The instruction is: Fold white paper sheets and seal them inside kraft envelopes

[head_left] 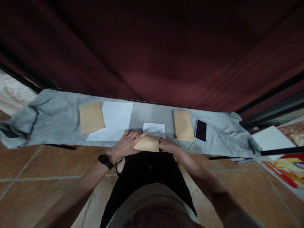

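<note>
A brown paper envelope lies at the front edge of the cloth-covered board, its right end bulging open. My left hand rests flat across its left part, fingers stretched out and thumb apart. On the other side, my right hand reaches into the open right end; its fingers are hidden inside, so I cannot see whether they hold anything. Just behind the envelope is a small white folded paper, partly covered by it. Left of my hands lies a large white sheet, with another brown envelope overlapping its left edge.
A stack of brown envelopes and a phone lie to the right on the grey cloth. Behind the board hangs a dark red curtain. Dark metal bars stand at the right. Tiled floor shows below.
</note>
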`<state>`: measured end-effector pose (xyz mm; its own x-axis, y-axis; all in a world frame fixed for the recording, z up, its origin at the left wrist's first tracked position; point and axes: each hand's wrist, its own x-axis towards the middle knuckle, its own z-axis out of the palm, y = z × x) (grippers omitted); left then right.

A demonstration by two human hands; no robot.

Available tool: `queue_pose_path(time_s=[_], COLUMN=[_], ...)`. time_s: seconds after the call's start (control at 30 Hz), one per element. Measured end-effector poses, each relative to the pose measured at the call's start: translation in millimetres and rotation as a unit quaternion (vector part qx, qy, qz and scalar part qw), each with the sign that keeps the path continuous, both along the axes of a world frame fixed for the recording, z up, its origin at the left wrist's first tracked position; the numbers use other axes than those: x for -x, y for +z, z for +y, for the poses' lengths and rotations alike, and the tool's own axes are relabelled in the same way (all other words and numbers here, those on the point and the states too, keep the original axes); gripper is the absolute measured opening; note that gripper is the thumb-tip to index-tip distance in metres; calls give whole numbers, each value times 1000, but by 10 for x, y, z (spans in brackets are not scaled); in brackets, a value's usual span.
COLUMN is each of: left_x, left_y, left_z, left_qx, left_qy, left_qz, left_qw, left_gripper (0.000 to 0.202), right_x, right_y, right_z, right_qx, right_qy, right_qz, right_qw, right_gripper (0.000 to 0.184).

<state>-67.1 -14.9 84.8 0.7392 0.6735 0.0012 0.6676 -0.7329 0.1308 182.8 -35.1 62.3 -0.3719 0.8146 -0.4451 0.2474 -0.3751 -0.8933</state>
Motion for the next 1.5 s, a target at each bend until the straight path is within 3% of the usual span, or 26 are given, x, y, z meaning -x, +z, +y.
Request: queue_pose_path(time_s=[0.1, 0.2, 0.33, 0.4, 0.47, 0.57, 0.77, 0.9, 1.07, 1.13, 1.2, 1.37, 1.5], left_x=[121, 248, 391, 436, 464, 489, 503, 490, 484, 484, 481, 467, 470], left_y=[-48, -136, -263, -315, -355, -380, -351, -361, -405, -416, -420, -414, -421], left_z=[-1, -17, -68, -106, -149, -216, -296, -293, -284, -281, -279, -277, -277], left_qx=[-17, -22, -22, -30, -40, -50, -48, -54, -54, -55, -53, -47, -43], left_qy=[38, 85, 142, 161, 173, 185, 196, 192, 193, 190, 187, 192, 196], left_qz=[-3, -17, -41, -43, -42, -41, -39, -49, -61, -60, -60, -62, -58], left_qw=[999, 996, 989, 986, 983, 981, 979, 979, 978, 978, 979, 978, 978], left_gripper=[102, 102, 103, 105, 105, 106, 109, 104, 102, 103, 103, 102, 103], right_x=[-187, -341, -444, -417, -339, -187, -31, -56, -184, -241, -276, -185, -47], right_y=[-55, -145, -218, -214, -194, -174, -174, -153, -126, -117, -109, -95, -105], right_z=[69, 192, 472, 638, 789, 946, 1068, 1113, 1067, 1019, 962, 815, 770], right_qx=[-1, -45, -211, -282, -309, -289, -249, -239, -237, -237, -234, -213, -186], right_qy=[20, -27, -117, -91, -12, 61, 89, 97, 113, 118, 113, 93, 82], right_qz=[75, 107, -52, -171, -300, -398, -452, -470, -459, -454, -454, -473, -485], right_qw=[997, 993, 969, 940, 902, 868, 852, 844, 849, 851, 852, 850, 851], right_gripper=[23, 25, 19, 25, 40, 54, 64, 52, 15, 10, 15, 55, 68])
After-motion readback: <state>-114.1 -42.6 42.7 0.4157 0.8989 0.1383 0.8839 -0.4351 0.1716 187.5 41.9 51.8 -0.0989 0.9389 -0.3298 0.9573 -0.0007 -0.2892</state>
